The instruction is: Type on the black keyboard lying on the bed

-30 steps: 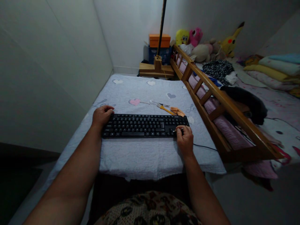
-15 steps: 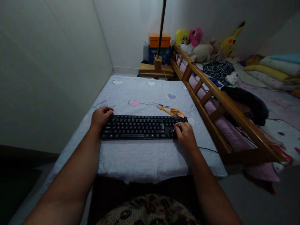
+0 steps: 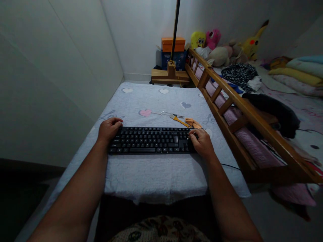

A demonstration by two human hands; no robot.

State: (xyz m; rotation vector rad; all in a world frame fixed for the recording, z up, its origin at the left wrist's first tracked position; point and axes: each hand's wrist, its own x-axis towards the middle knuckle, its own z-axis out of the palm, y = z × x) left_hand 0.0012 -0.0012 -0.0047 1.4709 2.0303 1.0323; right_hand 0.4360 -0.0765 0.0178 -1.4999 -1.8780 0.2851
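Observation:
A black keyboard [image 3: 151, 140] lies flat on the cloth-covered table in front of me. My left hand [image 3: 109, 129] is closed on its upper left corner, fingers curled over the edge. Over the keys near its right end is my right hand [image 3: 202, 141], pinching a thin, white-tipped stick that looks like a cotton swab [image 3: 188, 137]. The swab's tip is down by the arrow keys; part of the number pad is hidden under this hand. Behind the keyboard lie a flat brush [image 3: 180, 121] with a yellow handle, a thin wire tool [image 3: 164, 113] and a folded orange cloth [image 3: 193, 122].
A wooden bed rail [image 3: 229, 97] runs along the table's right side, with plush toys and bedding beyond it. A pale wall panel [image 3: 63, 84] rises at the left. At the back stand a wooden post base [image 3: 170, 75] and an orange box [image 3: 173, 44]. A black cable [image 3: 230, 165] trails off right.
The view has shifted a little, so the whole scene sits slightly lower and further right. My right hand keeps its pinch over the keys; my left hand stays on the corner.

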